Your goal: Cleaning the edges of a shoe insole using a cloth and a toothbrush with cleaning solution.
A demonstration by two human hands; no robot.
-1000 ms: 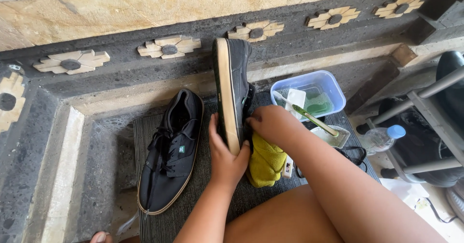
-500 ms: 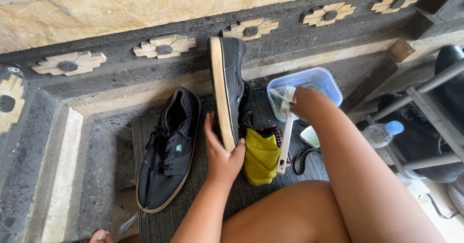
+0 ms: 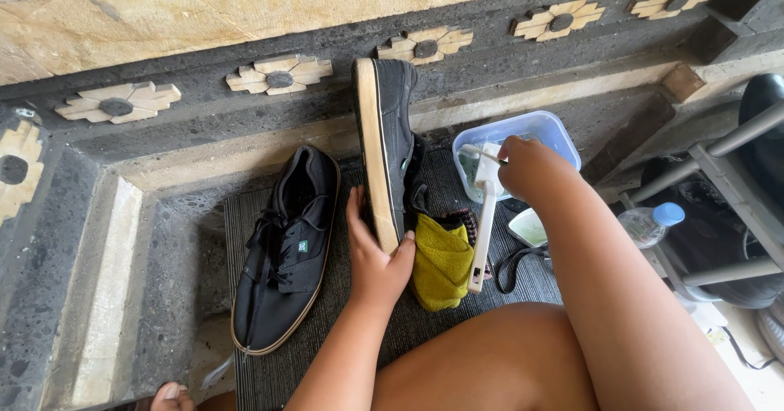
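**Operator:** Two black shoes were in view. How were they positioned, left to right?

**Inspector:** At the left, one black lace-up shoe (image 3: 286,252) lay flat, upper facing up, on the dark ribbed mat (image 3: 245,215). Just to its right, the second shoe (image 3: 384,145) stood on its side with its tan sole edge toward the left, toe pointing at the stone wall (image 3: 204,11).

**Operator:** State of the left hand?

**Inspector:** The left hand (image 3: 374,260) gripped the heel end of the upright shoe, fingers (image 3: 354,215) pressed along the sole side and thumb wrapped on the other side, clamped on it.

**Operator:** And to the right of that?

**Inspector:** A yellow cloth (image 3: 441,264) lay bunched just beside the heel. The right hand (image 3: 527,166) was closed around the head end of a white brush (image 3: 483,231), fingers together on it, with the handle hanging down beside the cloth. The hand sat at the rim of a clear plastic tub (image 3: 555,129). A small white bowl (image 3: 529,227) lay near it. Farther right, a plastic bottle (image 3: 649,223) with a blue cap lay under a metal frame (image 3: 727,207).
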